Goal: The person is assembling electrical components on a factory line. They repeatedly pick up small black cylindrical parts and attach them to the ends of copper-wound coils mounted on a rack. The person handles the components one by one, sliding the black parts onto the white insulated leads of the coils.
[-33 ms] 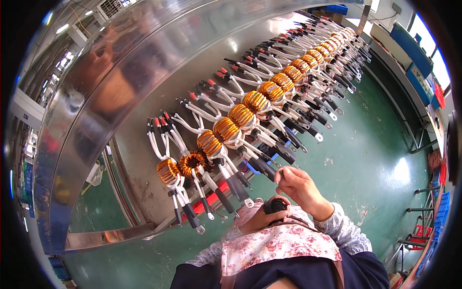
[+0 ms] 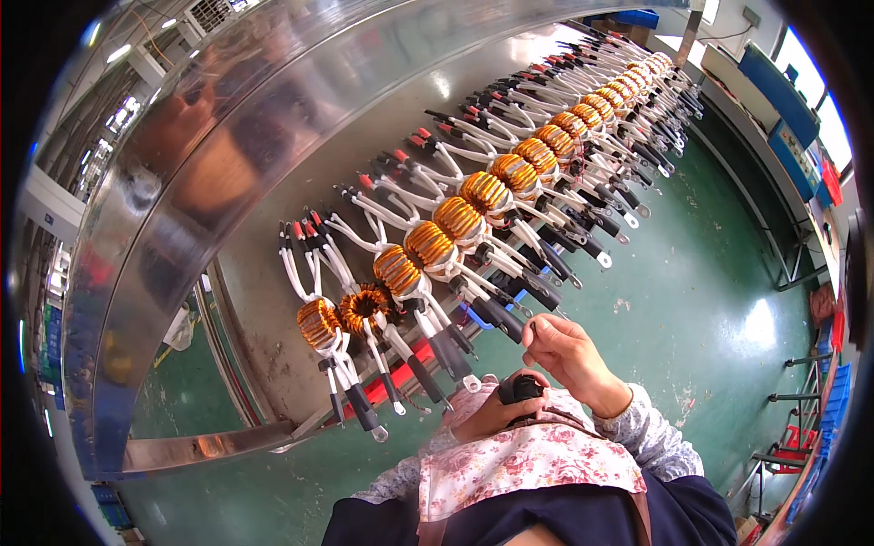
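A long row of toroidal coils (image 2: 431, 244), wound with copper wire, lies on a metal bench. White leads stick out on both sides, and many near ends carry black sleeves and ring terminals (image 2: 471, 383). At the bench's near edge, my right hand (image 2: 572, 357) has thumb and forefinger pinched at the tip of a black-sleeved cable end (image 2: 503, 322), whose terminal is hidden by the fingers. Lower and closer to my body, my left hand (image 2: 492, 419) is closed round a small black rounded thing (image 2: 522, 389); its exact kind is unclear.
A shiny metal frame (image 2: 273, 82) curves over the bench's far left side. Below the near edge sit a red thing (image 2: 387, 375) and a blue bin (image 2: 475, 317), partly covered by cables. To the right is green floor (image 2: 692, 309), with blue equipment (image 2: 790, 155) beyond it.
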### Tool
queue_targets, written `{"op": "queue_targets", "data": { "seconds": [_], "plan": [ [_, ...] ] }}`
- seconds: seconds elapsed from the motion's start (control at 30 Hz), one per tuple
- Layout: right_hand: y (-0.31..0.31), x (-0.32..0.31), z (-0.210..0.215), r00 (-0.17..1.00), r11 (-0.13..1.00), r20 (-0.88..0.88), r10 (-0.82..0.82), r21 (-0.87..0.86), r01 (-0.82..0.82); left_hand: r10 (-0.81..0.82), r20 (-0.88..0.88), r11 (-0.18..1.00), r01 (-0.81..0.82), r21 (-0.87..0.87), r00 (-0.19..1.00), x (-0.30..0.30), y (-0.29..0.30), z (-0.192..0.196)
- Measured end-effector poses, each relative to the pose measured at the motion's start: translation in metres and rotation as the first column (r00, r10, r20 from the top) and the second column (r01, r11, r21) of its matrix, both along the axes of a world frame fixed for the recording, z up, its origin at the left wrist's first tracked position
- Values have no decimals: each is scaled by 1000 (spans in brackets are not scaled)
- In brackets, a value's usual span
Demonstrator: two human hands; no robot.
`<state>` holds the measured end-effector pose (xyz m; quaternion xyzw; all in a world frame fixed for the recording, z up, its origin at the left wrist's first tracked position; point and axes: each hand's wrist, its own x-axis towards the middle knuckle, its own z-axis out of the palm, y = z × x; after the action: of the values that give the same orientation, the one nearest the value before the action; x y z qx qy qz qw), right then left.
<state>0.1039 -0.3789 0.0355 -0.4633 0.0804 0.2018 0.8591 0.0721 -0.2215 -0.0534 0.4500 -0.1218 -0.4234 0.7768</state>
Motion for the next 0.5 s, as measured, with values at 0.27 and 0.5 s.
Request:
{"op": "queue_targets", "data": {
  "seconds": [0.27, 0.5],
  "plan": [
    [-3, 1, -2, 999, 998, -29, 40, 54, -39, -34, -59, 999, 36, 18, 998, 5, 2, 17],
    [-3, 2, -3, 1000, 996, 4, 15, 86, -15, -37, -52, 999, 37, -16, 998, 4, 2, 8]
  ]
}}
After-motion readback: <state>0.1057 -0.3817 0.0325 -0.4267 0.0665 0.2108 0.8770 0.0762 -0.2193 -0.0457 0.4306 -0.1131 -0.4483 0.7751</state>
